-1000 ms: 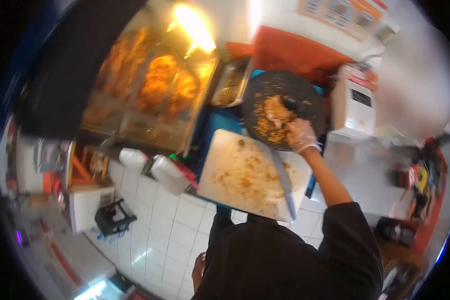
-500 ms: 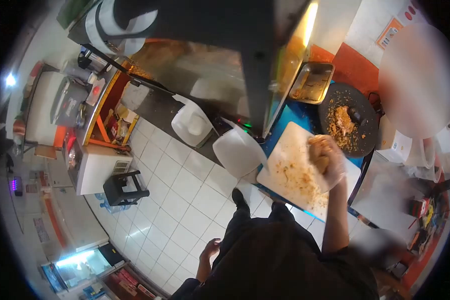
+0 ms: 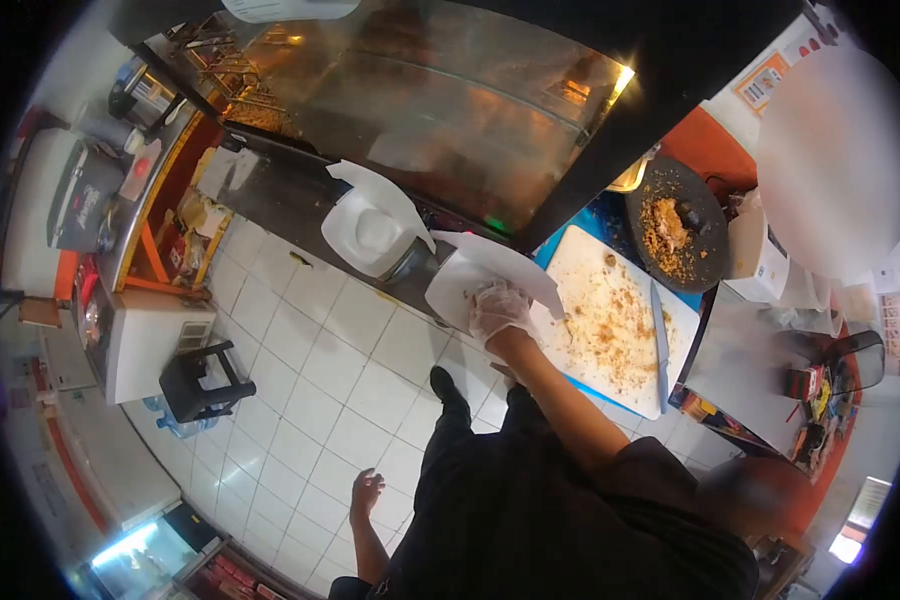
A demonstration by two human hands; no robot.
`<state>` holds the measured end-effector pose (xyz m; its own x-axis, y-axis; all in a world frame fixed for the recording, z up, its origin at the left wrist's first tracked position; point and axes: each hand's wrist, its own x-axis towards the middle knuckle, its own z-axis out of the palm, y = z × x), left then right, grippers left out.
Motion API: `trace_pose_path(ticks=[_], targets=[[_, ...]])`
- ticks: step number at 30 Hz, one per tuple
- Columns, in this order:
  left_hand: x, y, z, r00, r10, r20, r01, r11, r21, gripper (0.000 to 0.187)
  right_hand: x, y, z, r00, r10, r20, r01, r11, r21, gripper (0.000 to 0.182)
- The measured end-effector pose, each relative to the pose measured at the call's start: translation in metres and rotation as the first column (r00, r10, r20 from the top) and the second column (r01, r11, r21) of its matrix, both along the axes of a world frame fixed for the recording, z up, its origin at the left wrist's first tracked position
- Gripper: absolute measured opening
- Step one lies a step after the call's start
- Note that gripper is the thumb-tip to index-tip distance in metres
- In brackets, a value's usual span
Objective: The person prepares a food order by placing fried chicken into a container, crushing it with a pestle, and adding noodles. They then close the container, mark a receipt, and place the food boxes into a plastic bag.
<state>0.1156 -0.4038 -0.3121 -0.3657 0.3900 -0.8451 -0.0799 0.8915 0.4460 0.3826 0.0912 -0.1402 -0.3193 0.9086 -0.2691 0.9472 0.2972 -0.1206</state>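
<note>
My right hand (image 3: pixel 497 312), in a clear plastic glove, reaches down into a white paper-lined dish (image 3: pixel 453 297) at the counter edge. Its fingertips and anything beneath them are hidden. To the right of it lies a white cutting board (image 3: pixel 610 340) covered in brown crumbs and scraps. A knife (image 3: pixel 660 345) rests along the board's right side. My left hand (image 3: pixel 367 490) hangs bare over the tiled floor, fingers loosely bent and apart, holding nothing.
A second paper-lined dish (image 3: pixel 370 230) stands left of the first. Behind the board sits a dark round platter (image 3: pixel 675 225) with chopped food and a dark lump. A glass-fronted heated cabinet (image 3: pixel 420 100) spans the back. A black stool (image 3: pixel 205 382) stands on the floor.
My right hand has moved left from the board, where it held a brown piece of food, into the dish. The knife on the board now shows. My left hand moved slightly left.
</note>
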Motion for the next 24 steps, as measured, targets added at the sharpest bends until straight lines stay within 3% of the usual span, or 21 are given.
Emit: trace_pose_path(ticks=[4, 5, 6, 7, 8, 9, 11, 12, 13, 16, 18, 19, 22, 24], targets=[[0.041, -0.025, -0.019, 0.981, 0.105, 0.161, -0.100, 0.994, -0.042, 0.048, 0.073, -0.007, 0.060, 0.911, 0.148, -0.385, -0.212, 0.969, -0.130, 0.037], [0.045, -0.045, -0.058, 0.912, 0.226, 0.343, -0.210, 0.974, -0.083, 0.047, 0.104, -0.008, 0.075, 0.864, 0.157, -0.478, -0.249, 0.959, -0.136, 0.036], [0.050, -0.059, -0.088, 0.801, 0.342, 0.491, -0.300, 0.940, -0.165, 0.046, 0.137, 0.003, 0.098, 0.700, -0.073, -0.710, -0.283, 0.885, -0.370, 0.031], [0.076, -0.040, -0.061, 0.891, 0.209, 0.402, -0.182, 0.978, -0.106, 0.045, 0.170, 0.016, 0.114, 0.745, 0.012, -0.667, -0.311, 0.891, -0.331, 0.026], [0.104, -0.019, -0.032, 0.955, 0.067, 0.289, -0.048, 0.996, -0.072, 0.044, 0.197, 0.025, 0.145, 0.674, -0.154, -0.723, -0.254, 0.870, -0.422, 0.027], [0.138, 0.023, 0.025, 0.984, -0.071, 0.165, 0.083, 0.994, -0.068, 0.043, 0.239, 0.033, 0.130, 0.432, -0.461, -0.775, -0.143, 0.814, -0.564, 0.027], [0.166, 0.024, 0.016, 0.979, -0.187, 0.077, 0.194, 0.976, -0.103, 0.042, 0.304, 0.063, 0.103, 0.410, -0.550, -0.728, 0.173, 0.830, -0.530, 0.024], [0.174, 0.038, 0.035, 0.974, -0.216, 0.070, 0.224, 0.967, -0.125, 0.042, 0.334, 0.082, 0.080, 0.652, -0.483, -0.584, 0.379, 0.875, -0.300, 0.025], [0.182, 0.059, 0.057, 0.966, -0.249, 0.063, 0.256, 0.956, -0.144, 0.042, 0.354, 0.092, 0.068, 0.723, -0.504, -0.472, 0.509, 0.851, -0.130, 0.032], [0.206, 0.095, 0.061, 0.911, -0.409, 0.049, 0.412, 0.901, -0.134, 0.043, 0.395, 0.113, 0.008, 0.885, -0.373, -0.279, 0.462, 0.782, 0.419, 0.037], [0.196, 0.084, 0.034, 0.866, -0.498, -0.043, 0.494, 0.866, -0.082, 0.046, 0.389, 0.128, 0.005, 0.824, -0.435, -0.362, 0.554, 0.752, 0.357, 0.053], [0.204, 0.078, 0.041, 0.969, -0.245, -0.022, 0.245, 0.969, -0.011, 0.046, 0.381, 0.133, 0.006, 0.826, -0.463, -0.322, 0.559, 0.746, 0.363, 0.063], [0.212, 0.097, 0.074, 0.995, -0.081, 0.061, 0.086, 0.992, -0.092, 0.046, 0.369, 0.156, -0.001, 0.794, -0.556, -0.245, 0.607, 0.738, 0.293, 0.082], [0.210, 0.080, 0.049, 0.951, -0.300, -0.080, 0.298, 0.954, -0.032, 0.042, 0.357, 0.179, 0.005, 0.744, -0.631, -0.220, 0.666, 0.727, 0.169, 0.088]])
